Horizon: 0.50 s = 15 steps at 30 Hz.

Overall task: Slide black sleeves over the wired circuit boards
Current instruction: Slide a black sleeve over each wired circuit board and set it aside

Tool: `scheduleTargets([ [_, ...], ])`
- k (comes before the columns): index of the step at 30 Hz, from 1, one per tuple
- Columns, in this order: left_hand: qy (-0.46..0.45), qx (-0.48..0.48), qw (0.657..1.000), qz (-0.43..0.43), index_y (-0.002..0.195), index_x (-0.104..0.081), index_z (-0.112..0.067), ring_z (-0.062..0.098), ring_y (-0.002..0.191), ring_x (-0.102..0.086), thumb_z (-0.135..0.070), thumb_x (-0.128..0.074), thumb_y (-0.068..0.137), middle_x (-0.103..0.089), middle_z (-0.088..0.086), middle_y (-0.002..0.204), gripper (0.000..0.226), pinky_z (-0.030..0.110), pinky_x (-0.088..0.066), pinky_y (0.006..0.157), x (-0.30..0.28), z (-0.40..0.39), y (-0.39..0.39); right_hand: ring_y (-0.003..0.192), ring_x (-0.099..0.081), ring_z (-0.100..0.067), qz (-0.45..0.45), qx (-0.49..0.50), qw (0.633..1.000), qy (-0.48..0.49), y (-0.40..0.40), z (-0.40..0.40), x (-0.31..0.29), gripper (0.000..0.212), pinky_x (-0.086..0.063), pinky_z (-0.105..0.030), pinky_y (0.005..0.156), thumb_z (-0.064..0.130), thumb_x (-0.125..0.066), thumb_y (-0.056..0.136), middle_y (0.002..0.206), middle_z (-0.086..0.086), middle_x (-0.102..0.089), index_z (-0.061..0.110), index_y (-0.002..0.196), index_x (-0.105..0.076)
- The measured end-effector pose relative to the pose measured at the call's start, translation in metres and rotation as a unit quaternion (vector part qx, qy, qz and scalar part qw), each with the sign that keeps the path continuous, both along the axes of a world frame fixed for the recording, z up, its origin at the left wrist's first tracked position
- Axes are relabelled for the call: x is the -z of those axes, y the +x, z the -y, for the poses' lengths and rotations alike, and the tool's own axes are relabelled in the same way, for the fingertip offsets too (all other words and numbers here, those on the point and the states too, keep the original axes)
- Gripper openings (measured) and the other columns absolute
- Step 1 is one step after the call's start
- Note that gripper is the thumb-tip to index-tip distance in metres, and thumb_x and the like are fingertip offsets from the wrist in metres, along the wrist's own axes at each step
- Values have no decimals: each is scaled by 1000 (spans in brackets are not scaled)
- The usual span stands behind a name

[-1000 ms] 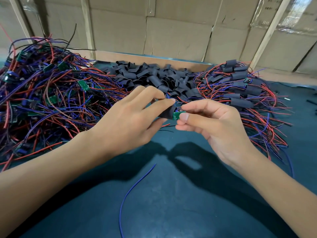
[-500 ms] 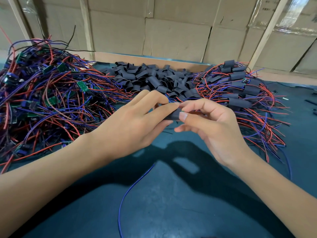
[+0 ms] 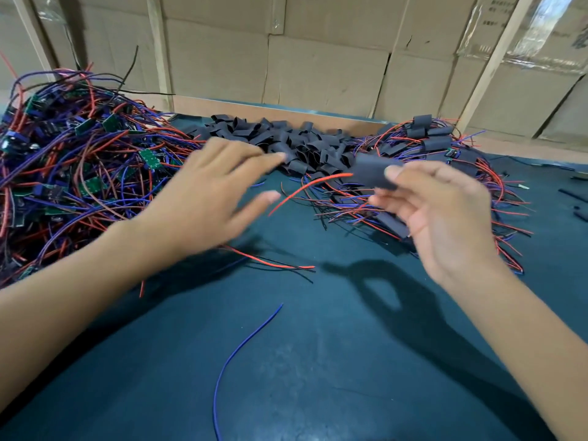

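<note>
Pinching a sleeved board (image 3: 375, 175) above the finished pile (image 3: 445, 173), the right hand (image 3: 445, 214) had pulled away; the left hand (image 3: 210, 198), fingers spread and empty, had let go, reaching toward the bare boards (image 3: 79, 167); one unit seemed done.

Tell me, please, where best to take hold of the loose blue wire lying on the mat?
Pinch the loose blue wire near its upper end, coming straight down from above. It lies flat and alone on the mat, well apart from the tangled piles, so nothing crowds the grip there.
</note>
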<state>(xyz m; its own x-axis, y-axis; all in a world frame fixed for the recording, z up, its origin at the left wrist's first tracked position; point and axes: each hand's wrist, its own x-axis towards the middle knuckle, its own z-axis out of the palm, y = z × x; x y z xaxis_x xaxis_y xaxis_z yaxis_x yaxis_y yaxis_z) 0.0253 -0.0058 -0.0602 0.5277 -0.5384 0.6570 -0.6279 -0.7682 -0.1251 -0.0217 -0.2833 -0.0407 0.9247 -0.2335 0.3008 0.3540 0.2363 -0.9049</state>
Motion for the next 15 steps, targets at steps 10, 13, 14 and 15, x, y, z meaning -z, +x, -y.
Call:
scheduleTargets([
  [10, 159, -264, 938, -161, 108, -69, -37, 25, 113, -45, -38, -55, 98, -61, -7, 107, 17, 45, -30, 97, 6, -27, 24, 99, -62, -13, -131, 238, 906, -324, 24, 45, 10, 24, -51, -39, 96, 20, -78, 82, 112, -1, -68, 27, 102, -66],
  [13, 144, -244, 952, -116, 106, -71, -29, 32, 114, -42, -28, -60, 97, -61, 0, 106, 14, 48, -24, 97, 14, -29, 22, 124, -49, -24, -72, 294, 856, -419, 14, 31, 11, 37, -39, -46, 108, 31, -75, 84, 131, -4, -55, 31, 118, -61],
  [14, 137, -223, 962, -81, 102, -73, -22, 34, 113, -44, -23, -64, 95, -62, 3, 102, 11, 50, -24, 97, 15, -29, 20, 126, -46, -28, -44, 313, 838, -444, 10, 26, 11, 38, -37, -49, 108, 33, -73, 85, 133, -4, -54, 31, 120, -60],
  [15, 129, -202, 970, -38, 97, -73, -15, 37, 110, -47, -18, -68, 92, -62, 8, 98, 7, 54, -26, 97, 15, -27, 17, 126, -45, -29, -12, 323, 828, -458, 6, 20, 11, 37, -36, -52, 108, 33, -72, 86, 132, -5, -54, 30, 121, -60],
])
